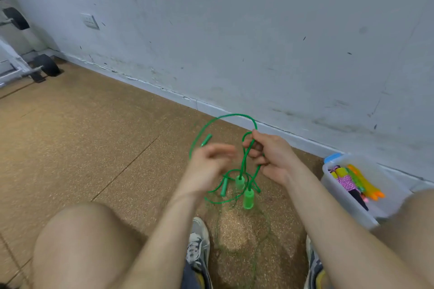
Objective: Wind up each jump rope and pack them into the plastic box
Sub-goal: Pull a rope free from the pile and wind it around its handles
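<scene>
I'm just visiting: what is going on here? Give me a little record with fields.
right hand: grips loops of the green rope, two handles dangling below
left hand: blurred beside the rope; grip unclear
plastic box: on the floor at the person's right, wound ropes inside
floor: brown, by a scuffed wall

Left hand motion-blurred, its grip unclear; plastic box partly behind the right knee.
</scene>
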Motion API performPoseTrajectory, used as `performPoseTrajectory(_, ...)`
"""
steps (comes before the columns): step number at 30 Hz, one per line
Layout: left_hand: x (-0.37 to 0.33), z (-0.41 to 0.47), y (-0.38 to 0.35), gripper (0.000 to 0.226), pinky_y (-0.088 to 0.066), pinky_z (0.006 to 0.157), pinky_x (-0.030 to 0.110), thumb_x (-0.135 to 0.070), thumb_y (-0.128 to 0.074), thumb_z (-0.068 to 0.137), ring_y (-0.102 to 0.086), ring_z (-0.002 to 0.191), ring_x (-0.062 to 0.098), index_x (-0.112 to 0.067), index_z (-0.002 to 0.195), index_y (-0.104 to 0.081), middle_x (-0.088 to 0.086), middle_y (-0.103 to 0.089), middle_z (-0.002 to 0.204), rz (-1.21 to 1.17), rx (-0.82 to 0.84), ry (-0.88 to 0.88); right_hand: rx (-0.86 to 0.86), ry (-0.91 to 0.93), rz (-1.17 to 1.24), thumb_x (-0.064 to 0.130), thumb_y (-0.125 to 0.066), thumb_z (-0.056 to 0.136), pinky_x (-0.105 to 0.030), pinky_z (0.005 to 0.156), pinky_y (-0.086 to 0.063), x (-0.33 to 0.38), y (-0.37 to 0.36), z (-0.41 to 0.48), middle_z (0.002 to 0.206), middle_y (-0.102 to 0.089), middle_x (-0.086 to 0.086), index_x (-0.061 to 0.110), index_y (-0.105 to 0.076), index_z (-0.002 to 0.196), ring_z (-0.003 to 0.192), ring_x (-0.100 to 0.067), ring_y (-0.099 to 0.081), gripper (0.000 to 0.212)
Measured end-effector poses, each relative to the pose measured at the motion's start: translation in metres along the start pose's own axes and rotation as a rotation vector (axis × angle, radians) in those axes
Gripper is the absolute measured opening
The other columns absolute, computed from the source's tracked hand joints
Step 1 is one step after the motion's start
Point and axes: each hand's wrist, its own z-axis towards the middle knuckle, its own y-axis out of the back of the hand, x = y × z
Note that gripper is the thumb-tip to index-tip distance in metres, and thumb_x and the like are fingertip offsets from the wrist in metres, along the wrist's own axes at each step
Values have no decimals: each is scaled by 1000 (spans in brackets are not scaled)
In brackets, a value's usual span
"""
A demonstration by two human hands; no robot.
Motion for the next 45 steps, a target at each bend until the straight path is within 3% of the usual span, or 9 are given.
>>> performPoseTrajectory(3, 38, -24, -31, 46, -46, 93, 24, 3, -65, 77, -60, 100, 9, -10, 120, -57, 2, -66, 111, 94, 320, -7, 31, -96, 150, 16, -42, 101, -11, 27, -17, 7, -4, 2, 53, -61, -2, 6, -50, 78, 34, -3, -38, 26)
performPoseTrajectory(7, 52, -27, -28, 34, -46, 78, 35, -35, -69, 75, -53, 80, 13, -15, 101, -60, 0, -60, 84, 74, 201, 38, 52, -177, 275, 9, -37, 100, -11, 25, -16, 10, 6, 8, 56, -60, -4, 8, -45, 77, 32, -1, -31, 24)
performPoseTrajectory(11, 34, -26, -31, 9, -43, 60, 33, -21, -63, 87, -51, 59, 20, -16, 82, -57, 7, -53, 67, -318, 147, 248, 21, -190, 374, 16, -36, 101, -14, 31, -30, 17, 12, 22, 67, -61, -15, 7, -47, 95, 39, -9, -39, 15)
performPoseTrajectory(17, -21, 12, -14, 16, -49, 69, 37, -22, -50, 98, -56, 69, 22, -9, 88, -55, 14, -58, 77, -385, -134, 23, 314, -236, -710, 61, -52, 87, -37, 72, -55, 16, 0, -19, 116, -66, -15, 13, -59, 118, 97, -25, -66, 58)
performPoseTrajectory(22, -70, 40, -4, 21, -42, 61, 29, -24, -48, 99, -52, 67, 16, -12, 83, -56, 9, -55, 77, -305, -119, -29, 291, 93, -867, 16, -49, 97, -30, 65, -56, 40, -31, -29, 113, -66, -22, 7, -57, 111, 77, -23, -68, 19)
performPoseTrajectory(25, -100, 59, 15, 32, -37, 58, 25, -36, -46, 98, -49, 65, 10, -15, 83, -65, -1, -55, 72, -44, -219, -119, 235, 80, -566, 14, -48, 98, -34, 66, -58, 80, -33, -26, 108, -69, -22, 6, -55, 114, 80, -25, -71, 20)
performPoseTrajectory(29, -124, 75, 34, 35, -25, 40, 19, -40, -47, 97, -34, 44, 11, -10, 89, -64, 1, -43, 62, -288, -133, -63, 273, 73, -196, 15, -44, 98, -41, 63, -59, 121, -22, -21, 110, -70, -18, 7, -49, 125, 95, -36, -70, 28)
performPoseTrajectory(38, -104, 108, 21, 11, -48, 49, 18, -10, -65, 86, -52, 48, 9, -4, 96, -64, 6, -66, 72, -282, 143, -123, 452, -49, -291, 3, -37, 88, -23, 47, -50, 108, -28, 24, 88, -67, -20, -2, -60, 106, 59, -21, -61, 30)
performPoseTrajectory(45, -102, 119, 19, 36, -34, 36, 19, -39, -58, 92, -43, 41, 15, -2, 90, -63, 7, -51, 56, -201, -50, -58, 516, -93, -443, -2, -38, 85, -20, 43, -41, 101, -26, 36, 74, -54, -13, 4, -54, 107, 55, -18, -48, 28)
